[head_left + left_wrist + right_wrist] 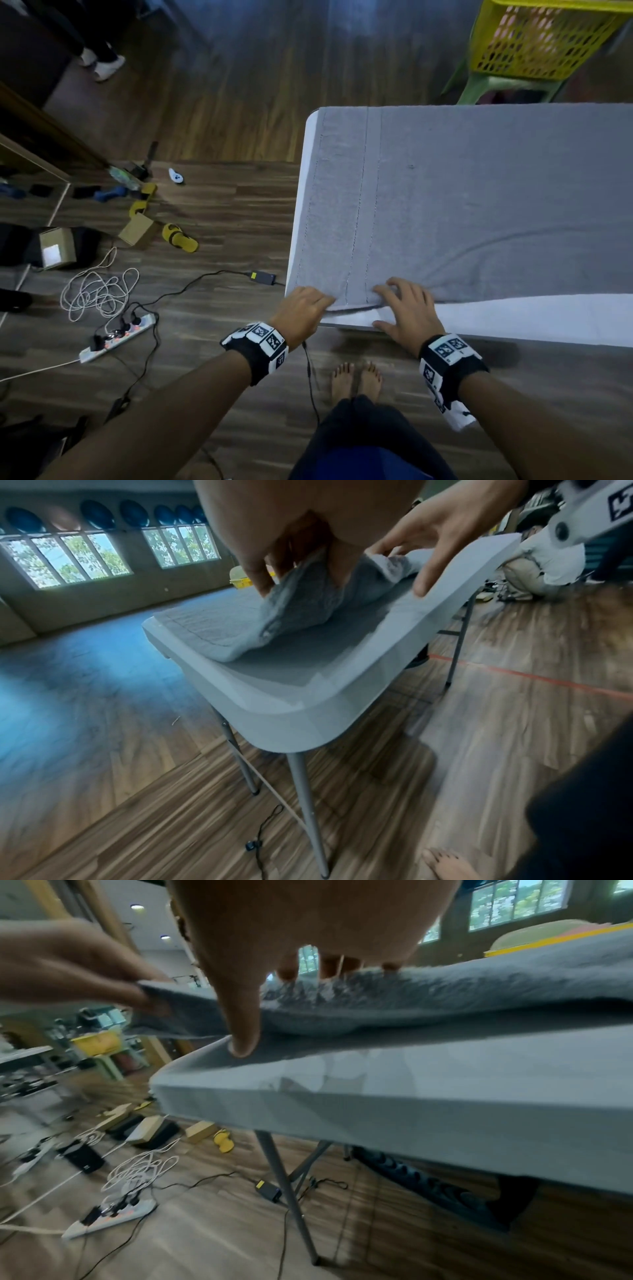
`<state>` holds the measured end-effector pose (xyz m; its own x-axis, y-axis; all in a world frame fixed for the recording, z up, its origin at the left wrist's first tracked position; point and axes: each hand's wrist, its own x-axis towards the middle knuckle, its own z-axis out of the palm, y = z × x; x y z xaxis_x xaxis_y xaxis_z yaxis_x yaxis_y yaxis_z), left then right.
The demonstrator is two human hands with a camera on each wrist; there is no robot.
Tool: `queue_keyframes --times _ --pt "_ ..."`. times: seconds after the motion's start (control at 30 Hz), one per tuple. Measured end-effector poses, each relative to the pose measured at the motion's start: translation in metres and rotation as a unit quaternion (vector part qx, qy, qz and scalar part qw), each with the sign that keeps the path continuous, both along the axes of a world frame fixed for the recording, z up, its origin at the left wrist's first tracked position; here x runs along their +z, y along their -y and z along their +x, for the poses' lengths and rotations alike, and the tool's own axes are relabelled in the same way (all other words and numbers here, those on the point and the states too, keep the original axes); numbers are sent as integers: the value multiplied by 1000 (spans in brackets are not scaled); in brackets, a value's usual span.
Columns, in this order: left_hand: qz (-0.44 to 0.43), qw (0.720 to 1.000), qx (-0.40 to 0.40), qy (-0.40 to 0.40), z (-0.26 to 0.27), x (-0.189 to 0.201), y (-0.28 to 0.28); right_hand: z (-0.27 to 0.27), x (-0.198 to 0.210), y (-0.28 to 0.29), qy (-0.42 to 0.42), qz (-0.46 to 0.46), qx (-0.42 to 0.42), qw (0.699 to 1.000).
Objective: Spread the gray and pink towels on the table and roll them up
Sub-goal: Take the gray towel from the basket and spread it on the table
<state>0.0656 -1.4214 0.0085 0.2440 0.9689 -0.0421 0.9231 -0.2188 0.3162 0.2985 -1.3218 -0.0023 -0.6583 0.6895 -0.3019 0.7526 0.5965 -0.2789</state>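
The gray towel (479,205) lies spread flat over the white folding table (513,318), reaching its left end. My left hand (327,304) pinches the towel's near left corner and lifts it off the table (291,723), as the left wrist view shows at the left hand (301,585). My right hand (380,306) sits just to the right of it, fingers spread on top of the towel's near edge (479,988) and thumb (243,1042) pressed on the bare table (411,1096). No pink towel is clearly visible.
A yellow mesh basket (541,37) stands on a green stool behind the table, something pinkish inside it. On the floor to the left lie a power strip (116,337), cables, cardboard boxes and yellow slippers. My bare feet (356,377) stand at the table's near edge.
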Motion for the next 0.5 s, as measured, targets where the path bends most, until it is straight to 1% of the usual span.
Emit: queue_keyframes --times 0.1,0.2,0.27,0.37,0.5 --pt "-31 999 32 0 10 4 16 -10 0 16 -54 75 -21 996" --pt "-101 993 57 -14 24 11 27 -6 -1 19 -108 107 -53 987" --pt "-132 988 70 -26 32 11 32 -1 0 19 -136 124 -55 981" --pt "-134 986 93 -41 39 10 33 0 6 19 -158 144 -26 977" --pt "-106 987 117 -21 39 11 33 -10 5 28 -159 118 21 980"
